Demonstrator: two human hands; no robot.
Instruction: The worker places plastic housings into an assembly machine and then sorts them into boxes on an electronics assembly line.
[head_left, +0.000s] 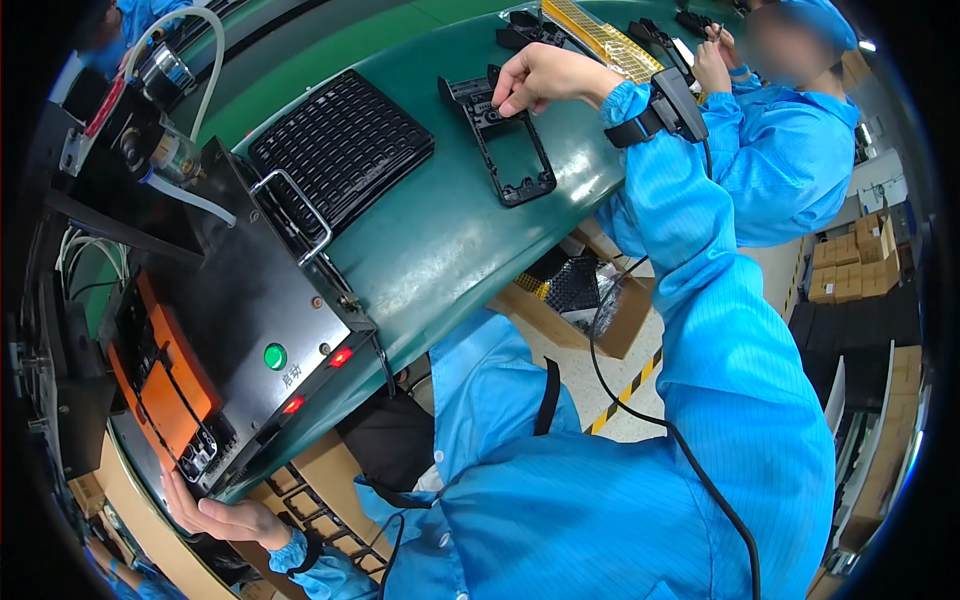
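My right hand (540, 78) reaches far across the green table (440, 230) and grips the top end of a long black plastic frame (515, 160) lying flat there. A black wrist device is strapped over its blue sleeve. My left hand (222, 517) rests open, fingers spread, against the lower front edge of a black press machine (250, 310) that carries an orange fixture (165, 385). A green button (275, 356) and two red lights sit on the machine's front panel.
A black ribbed tray (345, 145) lies beside the machine. A co-worker in blue (790, 150) sits at the far right, handling black parts near a yellow tray (600, 40). Cardboard boxes (850, 265) stand on the floor, which has yellow-black tape.
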